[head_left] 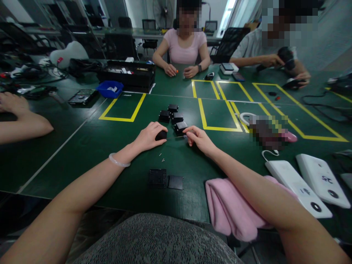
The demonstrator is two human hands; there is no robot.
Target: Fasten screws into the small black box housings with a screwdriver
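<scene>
Fingers of my left hand (151, 136) curl round a small black box (161, 135), thumb and forefinger parted about as far as its width. Those of my right hand (202, 140) are pinched nearly together on a thin tool (180, 137), its shaft pointing left at the box; I cannot tell whether the tip touches. Just beyond, 4 more black boxes (165, 116) sit in a cluster, the nearest with a paler top. On the green table (123, 194), closer to me, lie some small screws (162, 160), then 2 flat black pieces (157, 178) side by side. A folded pink cloth (231, 205) lies under my right forearm (244, 172), with 2 white devices (288, 179) further right. Opposite me sits a person in a pink top (187, 49), both hands over the table
</scene>
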